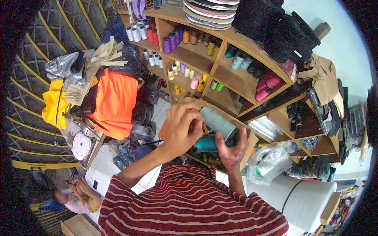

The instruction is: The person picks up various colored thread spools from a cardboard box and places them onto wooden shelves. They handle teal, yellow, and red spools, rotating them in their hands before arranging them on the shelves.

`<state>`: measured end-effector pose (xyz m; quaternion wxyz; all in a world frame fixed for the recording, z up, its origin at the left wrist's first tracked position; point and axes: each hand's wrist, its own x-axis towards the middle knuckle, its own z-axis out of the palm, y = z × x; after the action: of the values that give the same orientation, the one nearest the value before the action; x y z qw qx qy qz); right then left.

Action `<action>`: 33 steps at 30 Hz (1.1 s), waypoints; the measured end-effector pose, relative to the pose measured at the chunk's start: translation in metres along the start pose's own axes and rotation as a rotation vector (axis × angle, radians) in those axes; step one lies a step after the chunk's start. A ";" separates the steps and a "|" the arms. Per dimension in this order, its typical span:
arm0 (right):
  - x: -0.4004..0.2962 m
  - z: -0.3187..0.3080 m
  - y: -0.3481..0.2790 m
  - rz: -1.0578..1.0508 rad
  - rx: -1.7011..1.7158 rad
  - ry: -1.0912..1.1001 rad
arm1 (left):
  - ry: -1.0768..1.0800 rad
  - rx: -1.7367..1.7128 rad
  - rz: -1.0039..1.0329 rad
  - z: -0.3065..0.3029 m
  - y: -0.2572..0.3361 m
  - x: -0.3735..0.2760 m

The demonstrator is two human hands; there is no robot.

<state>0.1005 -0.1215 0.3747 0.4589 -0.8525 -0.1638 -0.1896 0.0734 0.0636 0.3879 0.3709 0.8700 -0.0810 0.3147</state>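
My right hand is closed around the lower end of a large grey-green thread cone, which tilts up to the left. Close beside the cone's upper end is my left hand, its fingers bent and raised; whether it pinches a thread cannot be made out. Just below the grey-green cone lies a teal thread cone, partly behind my right hand; I cannot tell whether that hand also touches it. Both hands are in front of a wooden thread shelf.
Thread cones in purple, white and pink fill shelf compartments. Stacked tape rolls top the shelf. Orange fabric lies on a table at left. Clear plastic and a large white roll are at right. Another person is at lower left.
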 end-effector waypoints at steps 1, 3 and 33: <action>-0.004 0.002 -0.001 0.041 0.064 -0.007 | -0.035 -0.100 -0.066 -0.003 0.000 0.000; -0.003 0.002 -0.005 -0.033 -0.002 -0.021 | -0.140 -0.312 -0.239 -0.005 -0.005 -0.007; -0.010 -0.003 0.013 -0.100 0.043 0.009 | -0.368 -0.767 -0.503 -0.013 -0.013 -0.017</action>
<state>0.0975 -0.1316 0.3624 0.4677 -0.8324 -0.2080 -0.2123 0.0584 0.0799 0.3769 0.7084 0.7045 -0.0425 0.0040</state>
